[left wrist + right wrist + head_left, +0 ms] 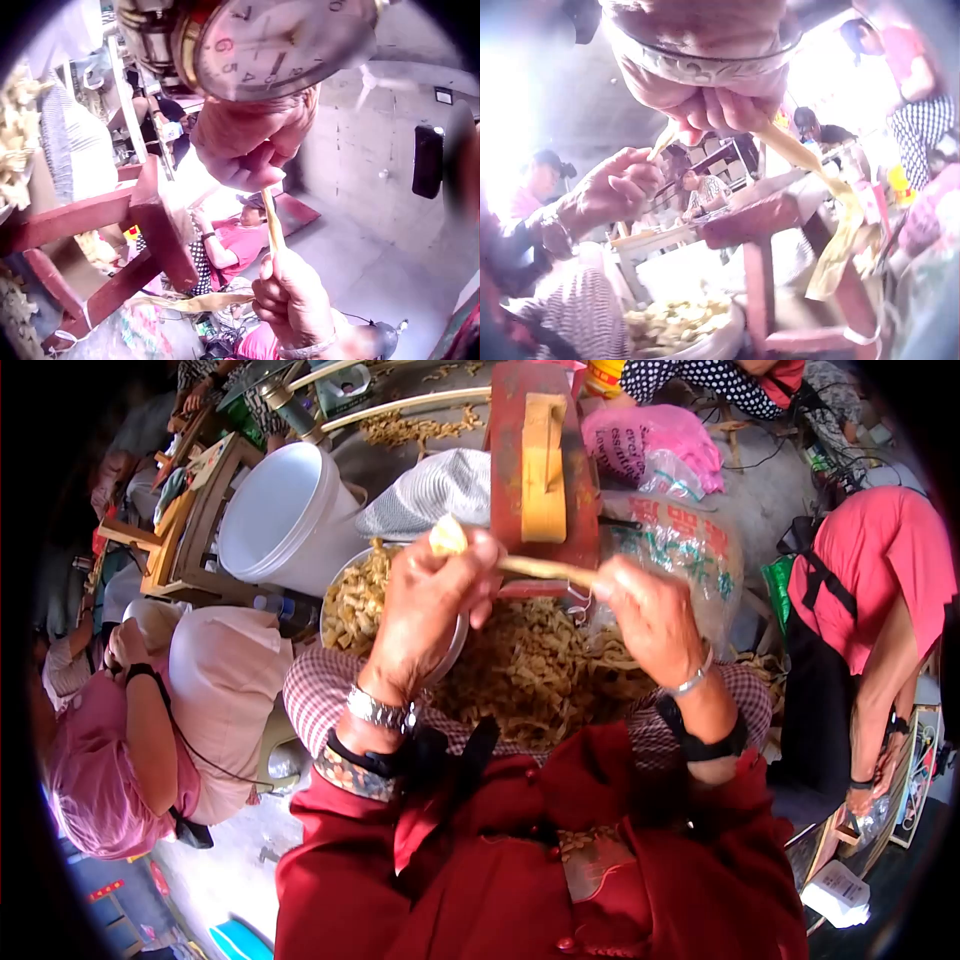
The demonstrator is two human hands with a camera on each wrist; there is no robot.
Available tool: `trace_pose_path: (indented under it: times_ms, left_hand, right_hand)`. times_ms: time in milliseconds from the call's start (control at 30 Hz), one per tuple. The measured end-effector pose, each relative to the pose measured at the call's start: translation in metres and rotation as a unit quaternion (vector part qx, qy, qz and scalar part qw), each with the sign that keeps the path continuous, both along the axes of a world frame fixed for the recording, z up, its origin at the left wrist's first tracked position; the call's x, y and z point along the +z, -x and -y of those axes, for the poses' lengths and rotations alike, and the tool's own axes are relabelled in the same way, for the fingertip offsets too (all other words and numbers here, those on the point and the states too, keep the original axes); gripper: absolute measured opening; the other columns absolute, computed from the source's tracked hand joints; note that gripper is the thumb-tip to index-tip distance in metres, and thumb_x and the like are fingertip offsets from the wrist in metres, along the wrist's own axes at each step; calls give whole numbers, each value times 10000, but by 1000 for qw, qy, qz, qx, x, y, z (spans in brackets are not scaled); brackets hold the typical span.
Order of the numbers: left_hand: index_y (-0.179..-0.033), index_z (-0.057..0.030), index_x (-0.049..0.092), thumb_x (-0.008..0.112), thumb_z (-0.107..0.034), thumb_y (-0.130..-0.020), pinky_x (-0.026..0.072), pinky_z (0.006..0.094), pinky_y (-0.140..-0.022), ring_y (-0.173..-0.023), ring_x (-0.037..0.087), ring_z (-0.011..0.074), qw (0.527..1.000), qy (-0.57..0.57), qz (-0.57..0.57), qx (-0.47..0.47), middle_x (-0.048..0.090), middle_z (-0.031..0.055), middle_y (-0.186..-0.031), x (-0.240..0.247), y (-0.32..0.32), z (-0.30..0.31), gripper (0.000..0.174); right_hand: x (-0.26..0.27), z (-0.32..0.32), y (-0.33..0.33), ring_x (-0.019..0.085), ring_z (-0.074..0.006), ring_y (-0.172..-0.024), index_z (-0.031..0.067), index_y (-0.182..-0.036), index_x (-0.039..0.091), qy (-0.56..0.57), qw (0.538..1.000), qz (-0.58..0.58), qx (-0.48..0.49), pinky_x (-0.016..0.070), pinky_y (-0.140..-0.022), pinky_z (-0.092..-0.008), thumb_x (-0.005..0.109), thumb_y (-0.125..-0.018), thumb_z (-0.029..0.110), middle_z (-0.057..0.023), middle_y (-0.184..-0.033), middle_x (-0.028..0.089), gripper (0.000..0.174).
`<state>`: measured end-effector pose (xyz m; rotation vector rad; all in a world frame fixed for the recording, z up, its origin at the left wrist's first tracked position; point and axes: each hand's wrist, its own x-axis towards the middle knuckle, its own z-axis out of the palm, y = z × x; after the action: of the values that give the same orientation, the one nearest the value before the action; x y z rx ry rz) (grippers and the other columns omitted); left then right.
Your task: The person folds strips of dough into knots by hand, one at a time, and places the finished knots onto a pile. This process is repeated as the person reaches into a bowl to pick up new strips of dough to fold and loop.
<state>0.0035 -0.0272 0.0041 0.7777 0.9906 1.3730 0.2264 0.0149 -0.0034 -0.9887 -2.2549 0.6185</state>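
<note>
A pale yellow, flat, pliable strip [550,568] runs taut between both hands, above the lap. My left hand [432,595] pinches one end, and a pale yellow lump [448,535] shows at its fingertips. The right hand [655,622] grips the strip farther along, fingers curled around it. In the right wrist view, the loose tail of the strip [841,232] hangs down past the right hand [705,101]. Below lies a heap of short yellow-brown pieces [540,680] on the lap. A tub [455,650] filled with similar pieces stands beside it, partly hidden by the left hand.
Ahead stands a red wooden bench [507,480] bearing a yellow wooden piece [544,470]. A white bucket [285,520] is at the front left, a clear printed plastic bag [690,550] at the front right. Seated people flank both sides, including one in pink [880,580].
</note>
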Motion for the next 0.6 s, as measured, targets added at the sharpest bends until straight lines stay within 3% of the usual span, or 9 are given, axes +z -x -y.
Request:
trace_pose_path:
  times_ms: [100, 167, 300, 333, 433, 467, 567, 600]
  left_hand:
    - [-886, -26, 591, 570, -156, -906, 349, 195, -431, -471, 361, 29, 996, -28, -81, 0, 464, -41, -617, 10, 0, -44, 134]
    - [-881, -34, 597, 588, -168, -900, 357, 198, -440, -487, 405, 35, 993, -59, -100, 0, 502, -36, -640, 13, 1, -66, 136]
    - [-868, -45, 607, 599, -178, -894, 364, 199, -452, -493, 430, 38, 989, -87, -118, 17, 530, -34, -651, 6, 0, -102, 137]
    - [-863, -46, 609, 602, -182, -892, 367, 200, -455, -494, 436, 38, 988, -90, -127, 20, 534, -35, -649, 2, 0, -109, 140]
    - [-813, -18, 635, 581, -140, -876, 406, 229, -453, -512, 511, 68, 955, -50, -289, 36, 580, -2, -605, -37, -1, -130, 148]
    - [-777, -14, 659, 590, -178, -886, 398, 234, -446, -504, 502, 63, 869, -38, -488, 73, 575, 3, -575, -62, 11, -141, 208]
    - [-810, -19, 672, 608, -241, -890, 379, 228, -419, -480, 485, 58, 930, 24, -366, 21, 562, 6, -558, -35, 10, -103, 244]
    - [-864, -18, 653, 621, -285, -887, 363, 219, -395, -455, 468, 61, 919, 13, -391, -38, 562, 9, -569, -25, 11, -88, 270]
  right_hand:
    - [17, -41, 4, 521, -303, -553, 30, -846, 544, -89, 995, 17, -33, 399, -521, -382, 513, -918, 158, -145, -652, 511, 150]
    - [20, -64, 9, 580, -349, -595, 83, -829, 543, -129, 990, 19, -60, 417, -494, -439, 521, -911, 210, -152, -631, 562, 153]
    - [14, -100, 13, 602, -339, -568, 81, -823, 541, -222, 969, 58, -96, 444, -480, -422, 548, -893, 217, -138, -601, 586, 153]
    - [15, -101, 17, 577, -387, -631, 72, -872, 567, -146, 977, 94, -128, 428, -534, -454, 526, -907, 207, -175, -666, 587, 146]
    - [-44, -120, 21, 575, -398, -617, 78, -853, 553, -132, 967, 177, -128, 420, -518, -466, 523, -901, 190, -185, -644, 578, 126]
    - [-56, -118, 17, 578, -405, -630, 71, -839, 533, -122, 971, 169, -118, 414, -516, -474, 515, -899, 175, -203, -651, 570, 122]
    - [-55, -84, 7, 610, -361, -575, 62, -846, 557, -101, 977, 120, -145, 450, -496, -458, 480, -910, 194, -181, -619, 588, 166]
    - [-48, -66, 7, 610, -360, -594, 55, -846, 560, -32, 987, 68, -144, 452, -507, -448, 505, -904, 194, -180, -653, 595, 160]
